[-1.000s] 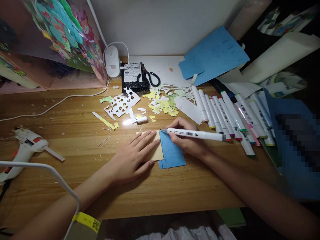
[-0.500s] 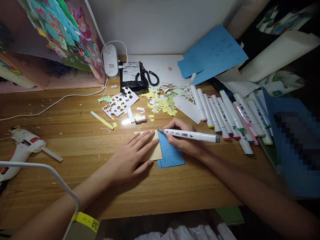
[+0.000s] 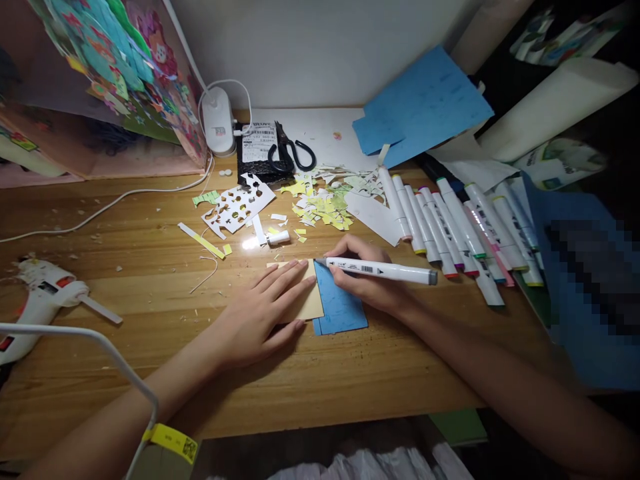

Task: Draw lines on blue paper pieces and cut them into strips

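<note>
Marker (image 3: 385,269) tip right by the blue piece's (image 3: 345,310) top corner
I'm steadying the cream card (image 3: 314,305) on the worktop (image 3: 300,387), left hand (image 3: 255,317) fingers spread flat, gripping nothing; right hand (image 3: 373,280) fingers are closing snugly round the marker. Tracing that edge would need the card kept still, imo. Packet label (image 3: 259,143) is showing a barcode, yellow tag (image 3: 173,441) a QR code; marker print's too tiny.

black-handled scissors (image 3: 292,157), glue gun (image 3: 43,297) (white), loose markers (image 3: 450,227), paper scraps (image 3: 325,205)
</note>
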Tool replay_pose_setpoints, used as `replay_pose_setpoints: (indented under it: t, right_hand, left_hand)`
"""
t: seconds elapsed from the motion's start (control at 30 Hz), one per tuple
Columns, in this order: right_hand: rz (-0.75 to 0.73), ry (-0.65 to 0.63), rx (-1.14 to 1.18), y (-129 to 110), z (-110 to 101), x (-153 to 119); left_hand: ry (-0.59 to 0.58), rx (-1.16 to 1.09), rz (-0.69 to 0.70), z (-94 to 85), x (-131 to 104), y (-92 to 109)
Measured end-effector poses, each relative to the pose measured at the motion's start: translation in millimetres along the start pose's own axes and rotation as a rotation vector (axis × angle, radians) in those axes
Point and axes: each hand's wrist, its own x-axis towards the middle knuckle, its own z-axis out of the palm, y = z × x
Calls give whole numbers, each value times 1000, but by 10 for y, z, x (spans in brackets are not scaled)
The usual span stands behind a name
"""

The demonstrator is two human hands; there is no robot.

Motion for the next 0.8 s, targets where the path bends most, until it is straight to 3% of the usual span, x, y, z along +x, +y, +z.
replay_pose_setpoints:
  t: [0.8]
  right_hand:
    - [-100,-57,-44,0,-24,-6]
  left_hand:
    - [-15,2,-4,-2,6,-3]
